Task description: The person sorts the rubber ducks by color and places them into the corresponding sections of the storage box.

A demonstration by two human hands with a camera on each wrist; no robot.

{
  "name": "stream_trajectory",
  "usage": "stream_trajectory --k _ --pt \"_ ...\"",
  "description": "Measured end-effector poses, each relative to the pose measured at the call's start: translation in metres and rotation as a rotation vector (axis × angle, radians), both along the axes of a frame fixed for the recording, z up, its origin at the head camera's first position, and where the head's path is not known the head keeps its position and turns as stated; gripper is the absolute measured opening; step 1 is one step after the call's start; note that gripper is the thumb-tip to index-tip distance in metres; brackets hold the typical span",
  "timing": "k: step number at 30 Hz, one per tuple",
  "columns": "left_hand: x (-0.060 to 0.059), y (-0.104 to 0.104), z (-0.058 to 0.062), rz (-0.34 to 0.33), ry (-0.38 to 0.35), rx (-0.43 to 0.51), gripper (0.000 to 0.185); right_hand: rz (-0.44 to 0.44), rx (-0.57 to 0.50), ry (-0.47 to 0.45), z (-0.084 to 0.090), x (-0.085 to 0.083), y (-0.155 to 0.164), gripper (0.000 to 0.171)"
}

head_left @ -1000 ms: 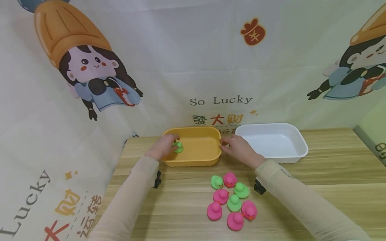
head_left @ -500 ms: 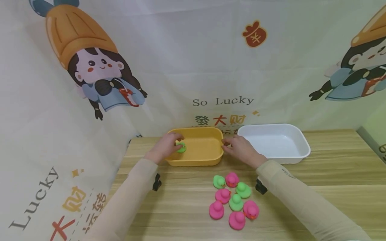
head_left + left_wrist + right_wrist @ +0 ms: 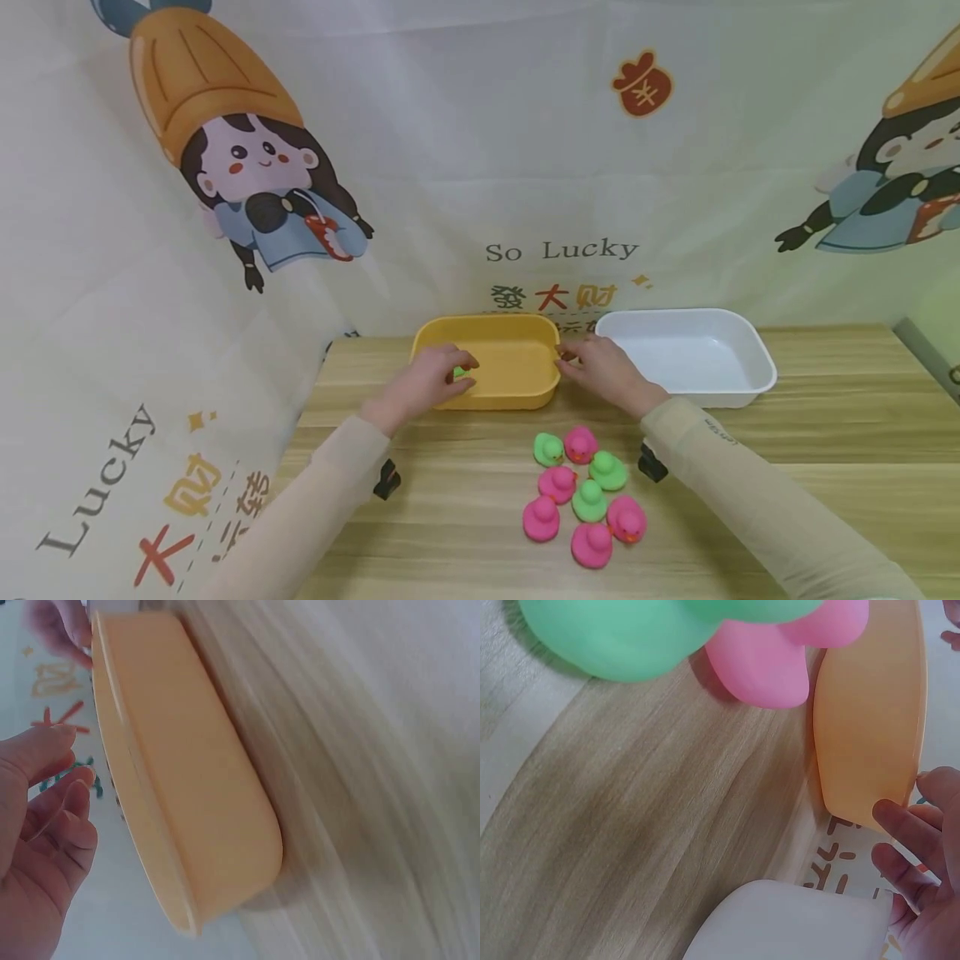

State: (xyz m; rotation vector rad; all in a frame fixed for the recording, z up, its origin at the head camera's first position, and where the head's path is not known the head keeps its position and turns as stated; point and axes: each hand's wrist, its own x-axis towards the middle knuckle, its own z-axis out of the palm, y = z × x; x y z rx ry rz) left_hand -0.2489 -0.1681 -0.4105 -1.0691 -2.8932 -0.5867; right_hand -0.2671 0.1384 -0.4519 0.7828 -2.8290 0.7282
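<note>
My left hand [image 3: 423,383] hovers over the near left part of the yellow tray [image 3: 517,362], thumb and fingers apart with nothing between them. Behind its fingers, a green toy duck [image 3: 460,372] inside the tray is mostly hidden. The left wrist view has the same hand [image 3: 45,825] beside the tray's rim, fingers relaxed. At the tray's right end, my right hand [image 3: 600,371] has its fingertips at the rim. Seen from the right wrist, those loosely bent fingers [image 3: 911,832] touch the tray's corner, spread apart.
A white tray [image 3: 761,385] stands right of the yellow one, close to my right hand. Several pink ducks [image 3: 542,518] and green ducks [image 3: 589,500] lie grouped on the wooden table [image 3: 450,492] in front. A printed cloth [image 3: 450,150] hangs behind the trays.
My left hand has shifted right and nearer to me over the yellow tray, leaving the green duck lying inside. My right hand stays at the rim. The view has turned slightly left.
</note>
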Motion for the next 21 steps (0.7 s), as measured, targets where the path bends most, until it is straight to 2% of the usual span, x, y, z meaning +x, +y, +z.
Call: stream_trajectory --k 6,9,14,21 --pt "0.021 0.012 -0.004 -0.039 -0.021 0.020 0.025 0.002 -0.012 0.005 0.000 0.002 0.002 0.025" --pt "0.030 0.018 -0.008 -0.082 -0.022 0.046 0.025 0.003 -0.013 0.005 -0.001 0.003 0.002 0.025" --pt "0.038 0.027 -0.020 -0.159 0.009 0.078 0.024 0.000 -0.012 0.009 -0.001 0.003 0.001 0.025" --pt "0.049 0.038 -0.033 -0.196 -0.051 0.077 0.028 -0.002 -0.009 0.013 -0.001 0.001 0.000 0.025"
